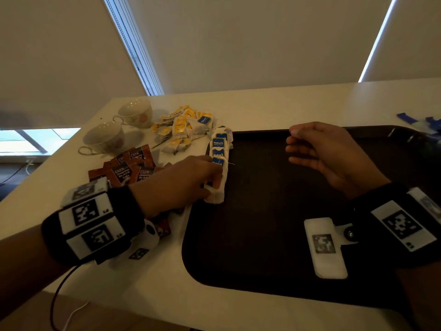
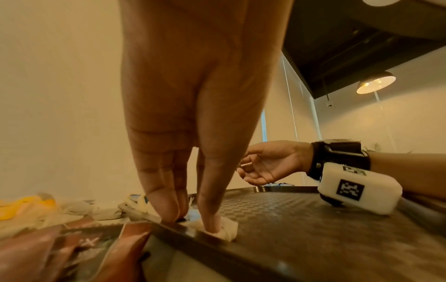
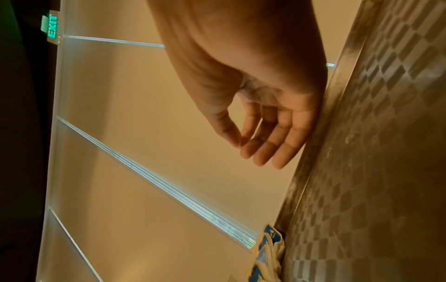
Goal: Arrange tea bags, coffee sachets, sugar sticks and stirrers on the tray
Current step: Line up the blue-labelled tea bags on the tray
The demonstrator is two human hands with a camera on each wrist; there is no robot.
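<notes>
On pale table (image 1: 262,103), left hand (image 1: 181,182) pressing nearest of the tea bags (image 1: 218,161) lined along tray (image 1: 274,259) edge, grip seemingly fingertip-only, right hand (image 1: 329,154) slack and empty above: risk of nudging the overlapped row askew.

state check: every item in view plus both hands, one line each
tea bag row: lined along tray's left edge
nearest tea bag: pressed down by left fingers
left hand: fingertips on nearest tea bag
right hand: empty, relaxed above tray
tray: holds only the row
loose tea bags: piled off tray
coffee sachets: heaped off tray
cups: upright, appear empty
</notes>
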